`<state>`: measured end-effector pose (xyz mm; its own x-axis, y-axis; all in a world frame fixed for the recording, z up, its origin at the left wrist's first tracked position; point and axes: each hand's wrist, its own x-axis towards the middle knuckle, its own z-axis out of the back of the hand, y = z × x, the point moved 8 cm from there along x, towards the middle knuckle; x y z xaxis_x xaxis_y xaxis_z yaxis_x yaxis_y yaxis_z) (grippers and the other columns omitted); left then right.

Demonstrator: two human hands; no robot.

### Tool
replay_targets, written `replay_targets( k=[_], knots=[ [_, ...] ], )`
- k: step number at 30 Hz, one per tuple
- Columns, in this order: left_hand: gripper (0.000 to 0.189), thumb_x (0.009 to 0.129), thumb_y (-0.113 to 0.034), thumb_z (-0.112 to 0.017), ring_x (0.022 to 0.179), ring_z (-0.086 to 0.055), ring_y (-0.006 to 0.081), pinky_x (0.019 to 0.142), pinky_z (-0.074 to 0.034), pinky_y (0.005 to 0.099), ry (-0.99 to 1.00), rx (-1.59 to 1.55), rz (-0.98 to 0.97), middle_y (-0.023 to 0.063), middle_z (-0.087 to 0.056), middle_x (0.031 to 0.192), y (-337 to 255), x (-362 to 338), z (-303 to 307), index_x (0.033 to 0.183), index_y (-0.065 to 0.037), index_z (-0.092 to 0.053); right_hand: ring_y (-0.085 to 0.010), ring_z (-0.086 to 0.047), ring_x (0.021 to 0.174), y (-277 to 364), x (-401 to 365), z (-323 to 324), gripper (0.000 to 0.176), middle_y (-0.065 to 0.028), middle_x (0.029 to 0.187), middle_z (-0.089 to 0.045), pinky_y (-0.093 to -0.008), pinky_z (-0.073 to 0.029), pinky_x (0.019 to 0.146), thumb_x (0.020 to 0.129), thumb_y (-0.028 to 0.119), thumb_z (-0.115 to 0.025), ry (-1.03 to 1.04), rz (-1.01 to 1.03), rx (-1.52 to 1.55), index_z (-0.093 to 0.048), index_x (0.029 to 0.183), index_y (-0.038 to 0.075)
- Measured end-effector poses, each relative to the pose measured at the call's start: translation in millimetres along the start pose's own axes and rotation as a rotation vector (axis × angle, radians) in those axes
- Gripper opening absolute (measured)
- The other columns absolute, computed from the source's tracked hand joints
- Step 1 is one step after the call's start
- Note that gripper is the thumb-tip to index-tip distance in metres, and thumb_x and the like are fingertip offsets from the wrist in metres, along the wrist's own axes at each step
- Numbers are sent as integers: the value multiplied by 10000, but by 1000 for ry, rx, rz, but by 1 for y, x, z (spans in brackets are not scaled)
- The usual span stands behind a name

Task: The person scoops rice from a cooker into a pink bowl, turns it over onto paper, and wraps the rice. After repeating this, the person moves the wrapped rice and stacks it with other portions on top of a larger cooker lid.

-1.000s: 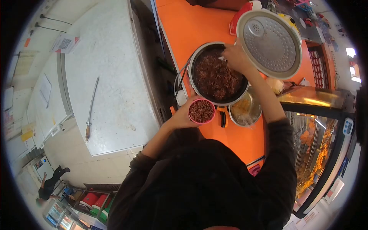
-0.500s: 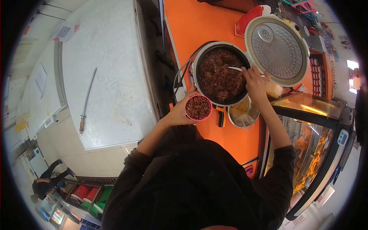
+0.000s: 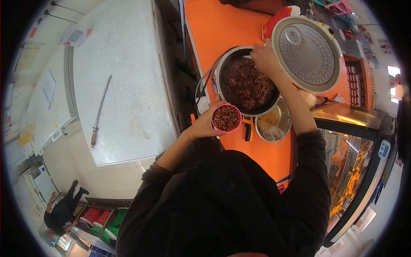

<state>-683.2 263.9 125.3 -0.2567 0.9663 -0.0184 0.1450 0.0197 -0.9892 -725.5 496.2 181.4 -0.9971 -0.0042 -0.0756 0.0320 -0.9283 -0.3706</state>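
Note:
My left hand [image 3: 206,124] is wrapped round a pink-rimmed cup [image 3: 212,124] filled with dark reddish-brown rice [image 3: 226,118]. It holds the cup by the near edge of an open rice cooker [image 3: 218,81]. More of the same dark cooked rice [image 3: 248,88] lies in the cooker's black inner pot. Over the pot's far side, my right hand [image 3: 264,59] is closed on a white spoon [image 3: 248,56]; only a short piece of it shows, and its tip is hidden at the rice. The cooker's round, dimpled lid [image 3: 308,58] stands open on the right.
A metal bowl [image 3: 280,113] with yellowish contents and clear plastic sits beside the cooker on the orange counter [image 3: 209,21]. At right stands a glass food warmer [image 3: 349,167]. A sharpening steel [image 3: 102,103] lies on the metal worktop [image 3: 128,64]. Another person [image 3: 60,214] is far left.
My right hand has moved with the spoon to the far side of the pot, away from me. The cup in my left hand has shifted slightly right and up. The other person has changed posture.

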Motion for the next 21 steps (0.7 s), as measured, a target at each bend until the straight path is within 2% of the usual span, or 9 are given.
replay_targets(
  k=[5, 7, 8, 10, 11, 13, 17, 19, 21],
  knots=[
    [907, 603, -129, -869, 1247, -480, 219, 1106, -310, 372, -79, 11, -114, 80, -507, 1289, -6, 1, 6, 1360, -66, -374, -162, -559, 1024, 9, -25, -5, 112, -42, 851, -642, -476, -346, 937, 737, 122, -624, 30, 45, 80, -687, 823, 88],
    [921, 599, -125, -870, 1251, -476, 215, 1118, -293, 374, -80, 18, -77, 73, -506, 1293, -4, 1, 9, 1368, -70, -366, -163, -559, 1021, 3, -53, 12, 229, -15, 901, -628, -488, -348, 927, 751, 104, -616, -224, -105, 69, -669, 973, 84],
    [921, 599, -125, -870, 1251, -476, 215, 1118, -293, 374, -86, 13, -74, 73, -506, 1293, -5, -2, 10, 1368, -70, -366, -163, -559, 1021, 13, -67, 12, 229, -15, 901, -628, -488, -348, 927, 751, 104, -616, -220, -97, 72, -669, 973, 84],
    [935, 593, -128, -872, 1261, -467, 211, 1152, -226, 382, -84, -85, 24, 68, -503, 1298, -3, -3, 13, 1375, -74, -361, -160, -556, 991, 13, -98, 22, 312, 5, 925, -613, -474, -358, 898, 764, 83, -600, -271, -287, -61, -639, 1074, 90],
    [935, 593, -128, -872, 1261, -467, 211, 1152, -226, 382, -78, -90, 20, 68, -503, 1298, -3, -3, 14, 1375, -74, -361, -160, -556, 991, 16, -106, 25, 312, 5, 925, -613, -474, -358, 898, 764, 83, -600, -267, -289, -68, -639, 1074, 90],
    [965, 584, -116, -882, 1268, -464, 210, 1072, -362, 367, -78, 49, -66, 81, -485, 1334, -7, -3, 16, 1389, -68, -352, -148, -552, 969, 16, -119, 39, 347, 5, 892, -607, -444, -367, 855, 776, 77, -585, -291, -351, -111, -642, 1117, 105],
    [962, 583, -116, -883, 1274, -457, 205, 1079, -352, 365, -82, 108, -118, 84, -482, 1340, -4, -7, 21, 1386, -66, -355, -152, -562, 925, 11, -137, 69, 322, -7, 876, -609, -425, -371, 828, 792, 91, -573, -290, -429, -24, -651, 1105, 98],
    [963, 579, -123, -888, 1277, -453, 203, 1082, -343, 364, -82, 40, -111, 85, -477, 1341, -2, -8, 21, 1382, -63, -359, -167, -567, 870, 25, -138, 59, 279, -23, 855, -615, -411, -375, 817, 797, 93, -569, -110, -394, -76, -668, 1057, 91],
    [965, 578, -128, -891, 1278, -451, 202, 1082, -341, 363, -89, 8, -92, 84, -477, 1340, -1, -10, 19, 1381, -63, -360, -175, -575, 843, 47, -126, 36, 251, -29, 835, -627, -404, -375, 820, 800, 93, -565, -126, -357, -101, -676, 1026, 88]
  ],
)
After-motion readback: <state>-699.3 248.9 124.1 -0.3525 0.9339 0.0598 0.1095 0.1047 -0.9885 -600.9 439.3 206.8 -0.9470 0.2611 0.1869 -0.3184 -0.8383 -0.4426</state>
